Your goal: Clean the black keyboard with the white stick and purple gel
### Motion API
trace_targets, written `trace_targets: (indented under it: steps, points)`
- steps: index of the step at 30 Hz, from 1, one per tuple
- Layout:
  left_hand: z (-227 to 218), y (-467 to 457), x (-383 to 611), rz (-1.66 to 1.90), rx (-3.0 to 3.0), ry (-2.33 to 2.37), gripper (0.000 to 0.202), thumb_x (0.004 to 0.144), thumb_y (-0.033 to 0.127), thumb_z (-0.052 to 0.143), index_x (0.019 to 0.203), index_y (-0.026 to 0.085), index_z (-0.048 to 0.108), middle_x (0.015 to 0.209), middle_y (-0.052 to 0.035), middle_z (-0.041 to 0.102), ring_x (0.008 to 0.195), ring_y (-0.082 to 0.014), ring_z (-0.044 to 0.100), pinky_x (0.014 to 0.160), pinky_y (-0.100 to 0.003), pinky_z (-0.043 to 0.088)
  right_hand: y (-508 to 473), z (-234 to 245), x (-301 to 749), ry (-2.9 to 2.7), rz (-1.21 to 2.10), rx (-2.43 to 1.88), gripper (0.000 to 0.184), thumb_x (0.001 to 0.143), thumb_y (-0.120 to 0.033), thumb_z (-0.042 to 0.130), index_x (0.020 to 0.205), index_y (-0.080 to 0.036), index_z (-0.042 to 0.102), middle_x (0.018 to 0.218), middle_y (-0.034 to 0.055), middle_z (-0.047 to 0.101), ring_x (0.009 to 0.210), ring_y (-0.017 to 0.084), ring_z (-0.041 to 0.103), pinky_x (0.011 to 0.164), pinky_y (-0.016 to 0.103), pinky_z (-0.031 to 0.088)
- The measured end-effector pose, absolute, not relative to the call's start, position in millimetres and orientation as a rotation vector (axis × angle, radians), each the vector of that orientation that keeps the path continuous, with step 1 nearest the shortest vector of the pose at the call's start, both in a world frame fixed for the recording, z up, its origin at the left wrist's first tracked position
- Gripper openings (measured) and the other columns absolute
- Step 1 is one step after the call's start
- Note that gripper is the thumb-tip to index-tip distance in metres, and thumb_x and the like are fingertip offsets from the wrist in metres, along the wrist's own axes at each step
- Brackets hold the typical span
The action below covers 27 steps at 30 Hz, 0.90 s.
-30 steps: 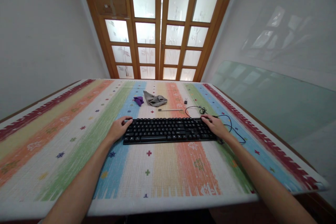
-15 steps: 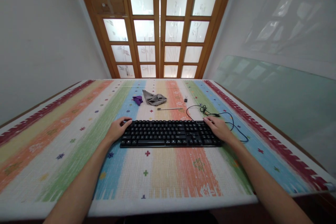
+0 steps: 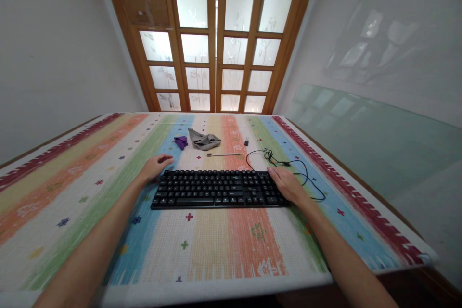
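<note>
A black keyboard (image 3: pixel 216 192) lies flat on the striped tablecloth, with its long side toward me. My left hand (image 3: pixel 156 166) is raised just off its upper left corner, fingers curved forward with a gap at the thumb, holding nothing. At the opposite end, my right hand (image 3: pixel 285 184) grips the keyboard's right edge. Its fingers lie over the number pad side, and some are hidden. The keyboard's black cable (image 3: pixel 306 168) loops behind and beside my right hand, bunched in a tangle.
Beyond the keyboard are a purple cloth (image 3: pixel 181 142), a grey cloth (image 3: pixel 205 140), a thin toothbrush (image 3: pixel 224 155) and a small black binder clip (image 3: pixel 246 142). The tablecloth (image 3: pixel 202 255) ends near me at a white edge. Wooden glazed doors (image 3: pixel 215 77) stand behind the table.
My left hand has let go of the keyboard's left end and moved slightly away from it. My right hand stays on the right end. The whole view has shifted a little.
</note>
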<state>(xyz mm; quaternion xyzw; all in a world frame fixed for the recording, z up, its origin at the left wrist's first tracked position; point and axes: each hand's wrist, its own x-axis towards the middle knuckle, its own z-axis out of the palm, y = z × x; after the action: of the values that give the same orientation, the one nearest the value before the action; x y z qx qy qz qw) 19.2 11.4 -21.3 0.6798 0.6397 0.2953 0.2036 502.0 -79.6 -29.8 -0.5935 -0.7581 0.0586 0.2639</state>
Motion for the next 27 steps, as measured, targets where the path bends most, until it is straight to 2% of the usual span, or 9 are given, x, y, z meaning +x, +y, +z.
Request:
trace_targets:
  steps: [3, 6, 9, 13, 16, 18, 23, 27]
  points:
    - [-18, 38, 28, 0.765, 1.927, 1.837, 0.048, 0.073, 0.052, 0.062, 0.105, 0.018, 0.072, 0.109, -0.0096, 0.075, 0.097, -0.0270, 0.069, 0.090, -0.036, 0.052, -80, -31, 500, -2.043, 0.133, -1.622, 0.059, 0.103, -0.052, 0.019, 0.100, -0.019, 0.068, 0.112, 0.0129, 0.072, 0.108, 0.027, 0.064, 0.097, 0.039, 0.044]
    - [-15, 60, 40, 0.711, 1.949, 1.882, 0.052, 0.075, 0.044, 0.062, 0.118, 0.017, 0.067, 0.115, -0.0103, 0.073, 0.097, -0.0268, 0.069, 0.091, -0.036, 0.052, -79, -33, 500, -2.057, 0.127, -1.619, 0.057, 0.104, -0.049, 0.020, 0.099, -0.019, 0.069, 0.112, 0.0124, 0.072, 0.108, 0.026, 0.064, 0.096, 0.038, 0.045]
    - [-15, 76, 51, 0.651, 1.979, 1.935, 0.052, 0.077, 0.040, 0.061, 0.125, 0.020, 0.065, 0.127, -0.0107, 0.068, 0.106, -0.0291, 0.067, 0.098, -0.038, 0.048, -79, -33, 500, -2.067, 0.128, -1.624, 0.055, 0.105, -0.045, 0.021, 0.099, -0.020, 0.069, 0.112, 0.0121, 0.072, 0.108, 0.026, 0.064, 0.096, 0.038, 0.045]
    - [-19, 87, 62, 0.605, 1.972, 2.045, 0.049, 0.079, 0.045, 0.060, 0.121, 0.021, 0.069, 0.139, -0.0147, 0.059, 0.127, -0.0421, 0.053, 0.105, -0.054, 0.039, -81, -31, 500, -2.069, 0.085, -1.658, 0.051, 0.105, -0.042, 0.022, 0.102, -0.019, 0.068, 0.113, 0.0120, 0.071, 0.108, 0.026, 0.064, 0.095, 0.037, 0.046]
    - [-22, 89, 64, 0.604, 1.969, 2.089, 0.051, 0.080, 0.049, 0.058, 0.118, 0.019, 0.071, 0.143, -0.0178, 0.055, 0.131, -0.0484, 0.046, 0.104, -0.062, 0.035, -81, -29, 500, -2.091, 0.044, -1.683, 0.050, 0.105, -0.038, 0.021, 0.101, -0.019, 0.067, 0.110, 0.0116, 0.072, 0.107, 0.025, 0.065, 0.094, 0.036, 0.046]
    - [-22, 88, 63, 0.625, 1.996, 2.074, 0.050, 0.080, 0.048, 0.056, 0.116, 0.017, 0.072, 0.140, -0.0187, 0.057, 0.130, -0.0463, 0.049, 0.105, -0.060, 0.036, -81, -28, 500, -2.107, 0.018, -1.690, 0.051, 0.106, -0.036, 0.020, 0.100, -0.019, 0.067, 0.109, 0.0112, 0.072, 0.106, 0.024, 0.065, 0.094, 0.035, 0.046]
    - [-16, 78, 59, 0.743, 2.143, 1.933, 0.044, 0.080, 0.042, 0.051, 0.110, 0.017, 0.072, 0.127, -0.0154, 0.067, 0.124, -0.0339, 0.057, 0.110, -0.046, 0.038, -81, -28, 500, -2.128, -0.035, -1.683, 0.051, 0.106, -0.033, 0.020, 0.097, -0.018, 0.068, 0.107, 0.0114, 0.073, 0.103, 0.024, 0.065, 0.091, 0.035, 0.046]
    - [-5, 60, 50, 0.870, 2.223, 1.818, 0.047, 0.080, 0.045, 0.050, 0.111, 0.016, 0.071, 0.123, -0.0149, 0.069, 0.118, -0.0308, 0.060, 0.106, -0.042, 0.043, -80, -28, 499, -2.160, -0.096, -1.655, 0.050, 0.105, -0.032, 0.022, 0.093, -0.018, 0.068, 0.104, 0.0113, 0.073, 0.098, 0.024, 0.066, 0.088, 0.035, 0.046]
